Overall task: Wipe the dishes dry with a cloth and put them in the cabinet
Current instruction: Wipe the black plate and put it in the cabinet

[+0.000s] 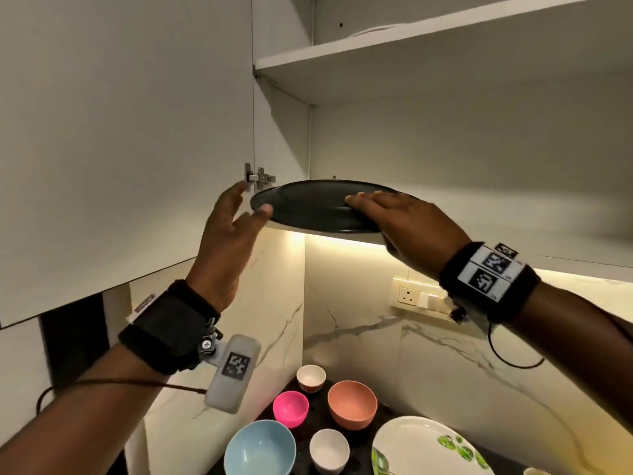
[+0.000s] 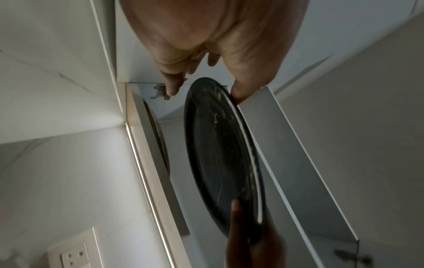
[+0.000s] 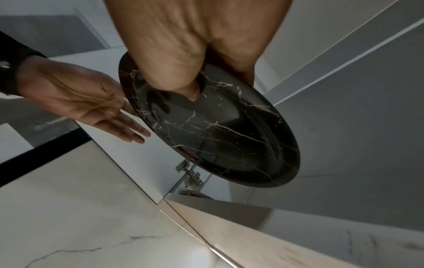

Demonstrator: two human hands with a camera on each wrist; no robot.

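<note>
Black plate [image 1: 308,207] sits level at the lip of the lower shelf [image 1: 513,221]. Right hand [image 1: 407,224] clamps its rim, fingers on top. Left hand [image 1: 226,241] has fingers spread, thumb steadying the far edge. Best slide it in flat, clear of that hinge [image 1: 261,178], before letting go.

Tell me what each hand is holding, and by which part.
The right hand grips the black plate by its right rim. The left hand holds nothing; its thumb only touches the plate's left rim.
</note>
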